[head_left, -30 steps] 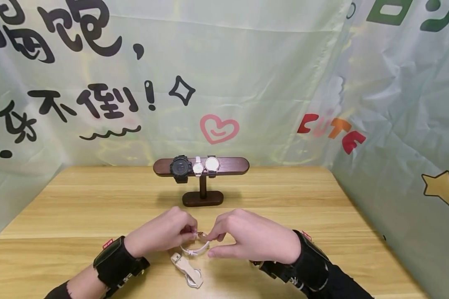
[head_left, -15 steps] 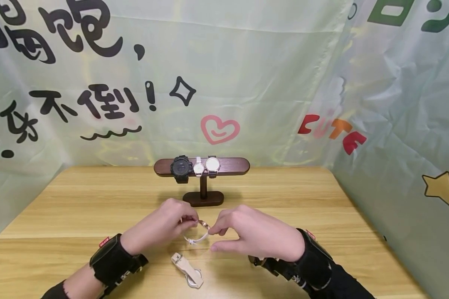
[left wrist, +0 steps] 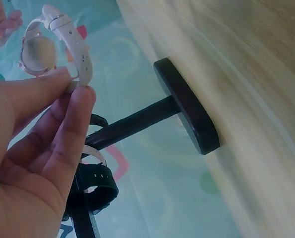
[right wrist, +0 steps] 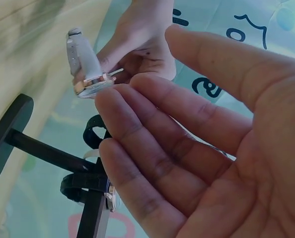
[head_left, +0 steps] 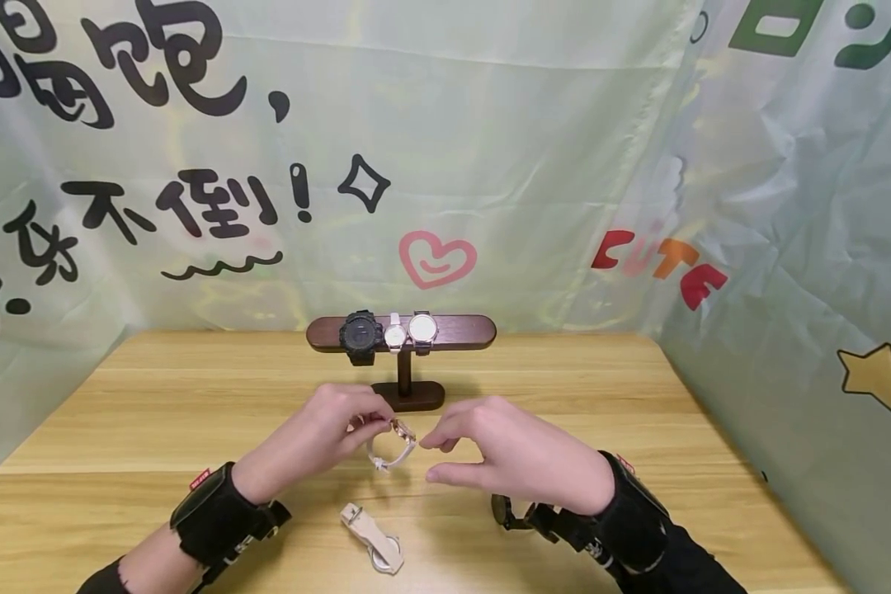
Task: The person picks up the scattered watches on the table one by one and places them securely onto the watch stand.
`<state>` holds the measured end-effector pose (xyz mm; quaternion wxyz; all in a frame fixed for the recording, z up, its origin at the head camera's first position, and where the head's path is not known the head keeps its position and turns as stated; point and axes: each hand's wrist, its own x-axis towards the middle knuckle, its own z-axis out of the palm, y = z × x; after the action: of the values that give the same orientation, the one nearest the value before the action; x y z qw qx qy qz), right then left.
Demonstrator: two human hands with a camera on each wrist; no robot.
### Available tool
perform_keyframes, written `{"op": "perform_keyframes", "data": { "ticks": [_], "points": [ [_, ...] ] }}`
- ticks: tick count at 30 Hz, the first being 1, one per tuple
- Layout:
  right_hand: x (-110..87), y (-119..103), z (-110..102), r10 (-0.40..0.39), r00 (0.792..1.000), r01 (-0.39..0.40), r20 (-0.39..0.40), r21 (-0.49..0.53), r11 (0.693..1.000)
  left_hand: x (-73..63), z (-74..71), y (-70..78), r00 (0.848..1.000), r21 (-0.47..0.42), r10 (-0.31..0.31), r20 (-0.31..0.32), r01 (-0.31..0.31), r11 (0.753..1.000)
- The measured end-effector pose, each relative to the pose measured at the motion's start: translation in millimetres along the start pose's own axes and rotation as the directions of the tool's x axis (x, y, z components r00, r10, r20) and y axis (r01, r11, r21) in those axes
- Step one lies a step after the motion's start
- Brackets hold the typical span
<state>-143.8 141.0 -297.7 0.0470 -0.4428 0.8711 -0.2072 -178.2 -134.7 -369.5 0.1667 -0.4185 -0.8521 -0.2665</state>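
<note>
White watch (head_left: 403,431) above table (head_left: 594,412), backdrop (head_left: 535,148) behind

Left hand (head_left: 341,425) higher in the head view than a second ago, farther forward over the table. White watch (head_left: 403,430) carried along in its pinch, now near the stand base (head_left: 423,398) and well apart from the pale strap (head_left: 371,538); case tilted, more of it showing. Left end of base now hidden behind the hand. Right hand (head_left: 516,454) also farther forward, fingertips off the watch, just beside it.
</note>
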Motion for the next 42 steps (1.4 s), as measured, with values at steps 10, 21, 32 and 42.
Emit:
{"op": "perform_keyframes", "data": {
  "ticks": [10, 21, 32, 42],
  "points": [
    [1.1, 4.2, -0.7, 0.011, 0.997, -0.013, -0.074, -0.030, 0.999, 1.8, -0.9, 2.5, 0.993, -0.042, 0.035, -0.116, -0.040, 0.998],
    [3.6, 4.5, 3.1, 0.023, 0.986, -0.027, -0.166, -0.023, 0.999, 1.6, -1.4, 3.5, 0.966, -0.028, 0.107, -0.235, -0.116, 0.993],
    [6.5, 2.5, 7.7, -0.010, 0.970, 0.001, -0.242, -0.035, 0.999, 4.5, -1.0, 4.1, 0.934, -0.038, 0.173, -0.311, -0.194, 0.980],
    [10.0, 1.1, 17.6, 0.021, 0.953, -0.036, -0.304, -0.046, 0.998, 3.9, -1.7, 6.1, 0.930, -0.029, 0.162, -0.329, -0.182, 0.983]
  ]
}}
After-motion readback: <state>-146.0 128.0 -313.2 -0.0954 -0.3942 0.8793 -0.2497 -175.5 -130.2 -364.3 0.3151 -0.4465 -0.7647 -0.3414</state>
